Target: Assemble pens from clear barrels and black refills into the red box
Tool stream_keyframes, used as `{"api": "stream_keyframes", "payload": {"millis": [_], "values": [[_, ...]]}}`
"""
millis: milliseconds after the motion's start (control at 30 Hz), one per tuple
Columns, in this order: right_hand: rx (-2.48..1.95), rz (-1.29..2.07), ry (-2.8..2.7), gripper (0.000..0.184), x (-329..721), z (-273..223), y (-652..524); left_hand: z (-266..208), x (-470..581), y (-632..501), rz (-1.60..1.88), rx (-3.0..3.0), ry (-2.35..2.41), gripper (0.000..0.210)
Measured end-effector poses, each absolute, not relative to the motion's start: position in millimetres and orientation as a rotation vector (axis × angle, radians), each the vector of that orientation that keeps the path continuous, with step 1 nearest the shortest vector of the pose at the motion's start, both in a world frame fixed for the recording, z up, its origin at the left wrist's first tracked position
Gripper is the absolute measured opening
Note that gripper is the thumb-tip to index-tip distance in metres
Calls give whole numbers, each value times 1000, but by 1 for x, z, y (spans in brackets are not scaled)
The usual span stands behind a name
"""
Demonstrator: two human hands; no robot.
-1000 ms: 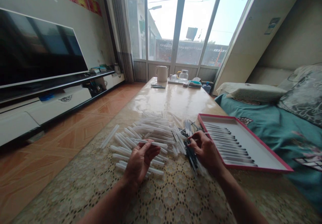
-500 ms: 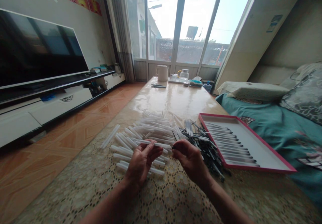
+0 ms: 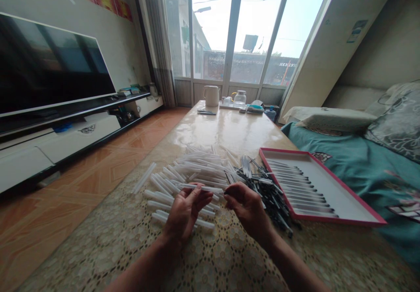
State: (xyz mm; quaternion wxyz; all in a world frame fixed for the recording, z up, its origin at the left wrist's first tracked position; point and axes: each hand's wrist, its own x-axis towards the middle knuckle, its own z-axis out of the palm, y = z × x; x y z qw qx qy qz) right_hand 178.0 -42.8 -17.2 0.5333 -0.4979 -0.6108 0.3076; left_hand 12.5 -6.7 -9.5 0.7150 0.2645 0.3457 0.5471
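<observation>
A translucent white pen barrel (image 3: pixel 205 188) lies level in my left hand (image 3: pixel 184 209), pinched between thumb and fingers. My right hand (image 3: pixel 244 200) is closed at the barrel's right end, its thumb and forefinger pinching a small dark pen part that the fingers mostly hide. Under and behind my hands spreads a heap of loose white barrels (image 3: pixel 197 165). Beside my right hand lies a pile of black pen parts (image 3: pixel 274 200), with thin silvery refills (image 3: pixel 246 166) on top. Pens with dark tips (image 3: pixel 305 191) lie in a row inside a shallow pink-rimmed box (image 3: pixel 348 191).
A patterned cover lies on the long table (image 3: pixel 223 257). At its far end stand a beige kettle (image 3: pixel 211 96), a glass pot (image 3: pixel 240 97) and a tissue pack (image 3: pixel 255 107). A sofa with a teal cover (image 3: pixel 344 156) borders the right side; a television (image 3: pixel 55 68) is at left.
</observation>
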Motion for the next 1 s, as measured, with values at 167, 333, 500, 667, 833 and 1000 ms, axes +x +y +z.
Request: {"api": "stream_keyframes", "payload": {"millis": [167,333,500,667,833,1000], "values": [[-1181,723,-1458,5,179,-17,-42,-9,13,-7,1193,598,777,10],[-1187,724,-1455,7,179,-16,-44,-7,13,-9,1181,604,778,13],[-1231,699,-1482,9,180,-17,-43,-7,13,-9,1175,606,785,14],[-1270,687,-1482,10,182,-18,-43,-8,12,-8,1181,612,784,13],[-1253,676,-1502,10,181,-17,-44,-6,12,-9,1172,612,783,14],[-1225,685,-1487,11,179,-17,-43,-4,14,-10,1166,607,794,14]]}}
